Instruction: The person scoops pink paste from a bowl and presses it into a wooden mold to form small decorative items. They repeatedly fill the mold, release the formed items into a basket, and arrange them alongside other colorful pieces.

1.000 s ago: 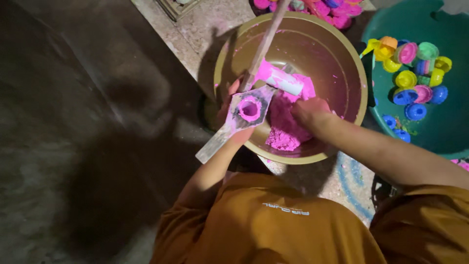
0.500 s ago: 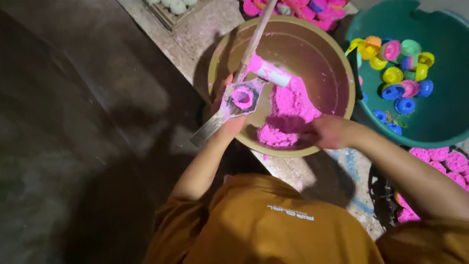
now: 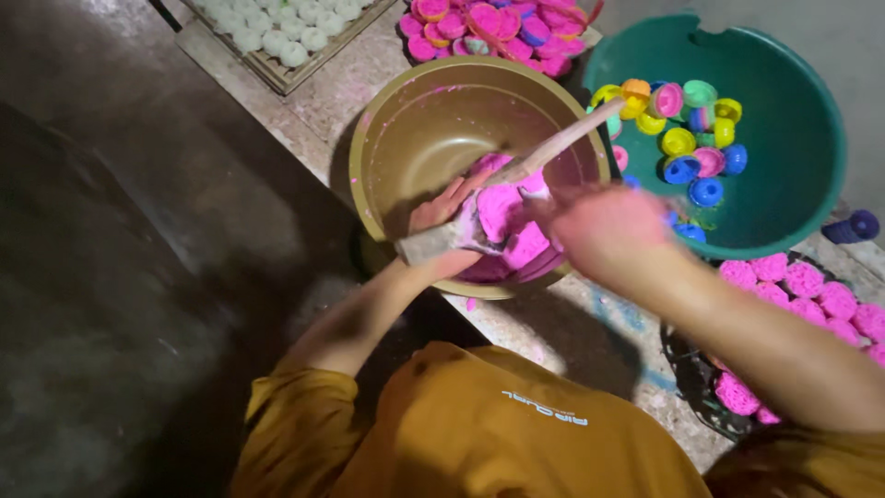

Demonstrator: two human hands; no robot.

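My left hand [image 3: 441, 221] grips a flat wooden mould [image 3: 433, 244] by its handle, above the near side of a tan round bowl [image 3: 369, 157]. A lump of pink dough [image 3: 502, 210] sits on the mould, and more pink dough lies under it in the bowl. My right hand [image 3: 604, 231] is blurred. It hovers over the bowl's near right rim, with its fingers against the pink lump. Whether it holds dough is unclear. A wooden stick [image 3: 567, 140] leans across the bowl toward the right.
A green basin [image 3: 793, 184] at the right holds several small coloured round moulds [image 3: 687, 138]. Pink shaped pieces lie on a dark tray [image 3: 802, 286] at right and in a heap [image 3: 498, 28] at the top. White pieces fill a tray [image 3: 277, 32] at top left.
My right hand came up out of the dough in the bowl to the mould. My left hand shifted the mould toward the bowl's near side. The view moved closer and leftward.
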